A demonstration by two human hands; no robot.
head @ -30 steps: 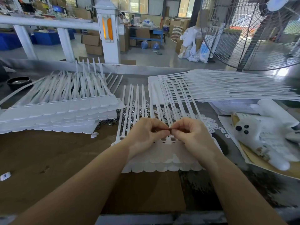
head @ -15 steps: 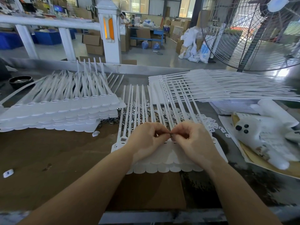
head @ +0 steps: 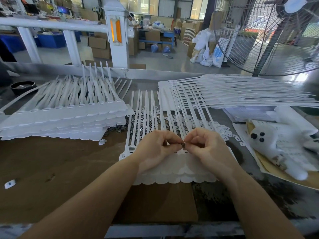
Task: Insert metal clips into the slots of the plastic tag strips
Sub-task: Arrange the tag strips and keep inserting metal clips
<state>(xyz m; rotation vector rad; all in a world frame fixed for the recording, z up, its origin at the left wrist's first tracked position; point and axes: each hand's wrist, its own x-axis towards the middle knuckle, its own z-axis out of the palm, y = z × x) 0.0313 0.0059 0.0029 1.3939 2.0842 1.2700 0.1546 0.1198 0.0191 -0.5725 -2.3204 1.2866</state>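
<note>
1. Looking down from the head view, the left hand (head: 155, 149) and the right hand (head: 205, 149) meet over a white tag strip (head: 172, 171) that lies flat on the tabletop (head: 51, 169). Both hands have curled fingers, and their fingertips pinch one tiny dark metal clip (head: 183, 145) between them, just above the row of slots.
2. The clip looks very small, hard and smooth, so I think it could slip out or flip over. Holding it by its edges with fingertips seems best, with the flat side kept level with the slot.
3. The tag strip looks light and bendy, with long thin tails pointing away. It would likely slide if pushed, so a palm resting on its wide scalloped end should keep it put.
4. More clips sit in a loose pile (head: 136, 121) under the tails, close by. A stack of strips (head: 60, 118) sits to the left, and another stack (head: 241, 94) lies to the right.
</note>
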